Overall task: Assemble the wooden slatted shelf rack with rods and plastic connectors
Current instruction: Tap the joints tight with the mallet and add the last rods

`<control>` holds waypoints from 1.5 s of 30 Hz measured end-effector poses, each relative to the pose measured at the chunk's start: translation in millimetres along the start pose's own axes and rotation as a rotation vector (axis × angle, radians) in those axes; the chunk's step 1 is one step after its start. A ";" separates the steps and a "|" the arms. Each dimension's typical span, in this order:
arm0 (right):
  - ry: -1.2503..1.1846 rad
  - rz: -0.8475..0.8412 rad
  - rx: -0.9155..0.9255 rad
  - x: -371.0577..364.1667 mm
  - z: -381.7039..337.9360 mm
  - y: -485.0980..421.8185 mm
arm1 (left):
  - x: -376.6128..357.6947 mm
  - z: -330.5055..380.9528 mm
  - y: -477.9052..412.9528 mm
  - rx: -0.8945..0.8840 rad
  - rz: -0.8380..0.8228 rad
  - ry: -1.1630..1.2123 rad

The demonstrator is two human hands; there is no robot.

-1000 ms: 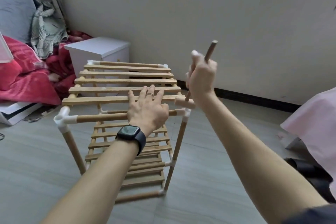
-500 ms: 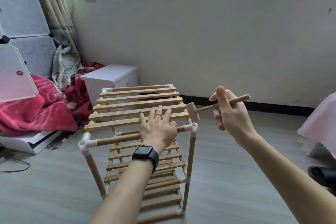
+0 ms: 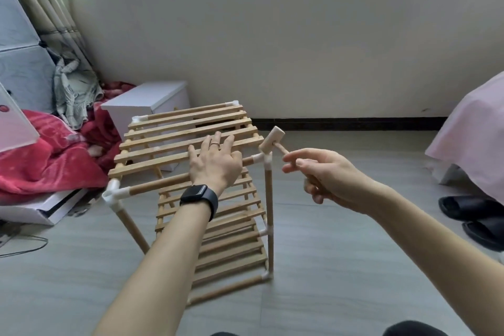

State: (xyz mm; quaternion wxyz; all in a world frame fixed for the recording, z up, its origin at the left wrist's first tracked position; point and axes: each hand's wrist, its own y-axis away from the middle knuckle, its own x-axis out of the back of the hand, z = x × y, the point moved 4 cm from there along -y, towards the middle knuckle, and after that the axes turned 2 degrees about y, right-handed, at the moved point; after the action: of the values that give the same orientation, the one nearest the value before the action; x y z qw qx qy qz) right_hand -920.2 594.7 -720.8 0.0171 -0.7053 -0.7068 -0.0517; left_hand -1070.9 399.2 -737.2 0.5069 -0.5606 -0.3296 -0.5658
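The wooden slatted rack [image 3: 163, 144] stands on the floor with three slatted tiers joined by rods and white plastic connectors. My left hand [image 3: 215, 163] lies flat on the top tier's front slats and front rod, fingers straight. My right hand [image 3: 324, 174] grips the handle of a small wooden mallet [image 3: 271, 139]. The mallet's head rests just above the white corner connector [image 3: 263, 159] at the rack's front right top. Another white connector [image 3: 111, 194] caps the front left corner.
A white box [image 3: 148, 101] stands behind the rack by the wall. Red bedding [image 3: 46, 161] and a white flat box [image 3: 41, 210] lie at left. Black slippers [image 3: 474, 215] and a pink cover [image 3: 474, 139] sit at right. Grey floor surrounds the rack.
My right hand swung the mallet from raised upright down to the front right corner connector. My left hand stayed flat on the top tier.
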 end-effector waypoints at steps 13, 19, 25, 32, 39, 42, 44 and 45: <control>0.985 0.339 0.241 14.5 -40.2 -7.5 | 0.0 1.2 2.0 0.014 0.016 0.013; 1.078 0.317 0.310 2.5 -30.7 -7.3 | -1.1 0.8 -0.5 0.013 0.020 0.023; 0.919 0.443 0.503 6.3 -29.2 -2.4 | -0.4 1.0 -0.8 0.008 0.019 0.019; 0.857 0.481 0.438 14.9 -16.7 -4.8 | -0.6 0.7 -0.9 0.004 0.023 -0.001; 0.813 0.462 0.341 18.4 -20.4 -7.7 | -0.1 1.4 0.3 0.005 0.025 -0.013; 0.892 0.327 0.204 14.9 -15.0 -9.4 | 1.4 2.3 2.1 0.007 0.026 -0.005; 0.754 0.408 0.293 16.8 -17.8 -3.2 | 1.5 2.7 3.2 0.000 0.030 -0.001; 0.709 0.429 0.322 17.4 -16.5 -1.4 | 1.5 2.6 3.6 -0.003 0.031 0.000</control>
State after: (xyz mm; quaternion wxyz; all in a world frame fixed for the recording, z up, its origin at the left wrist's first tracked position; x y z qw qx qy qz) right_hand -922.5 610.5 -702.7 0.3786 -0.7630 -0.4939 -0.1749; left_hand -1066.5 400.4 -736.1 0.5148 -0.5665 -0.3199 -0.5583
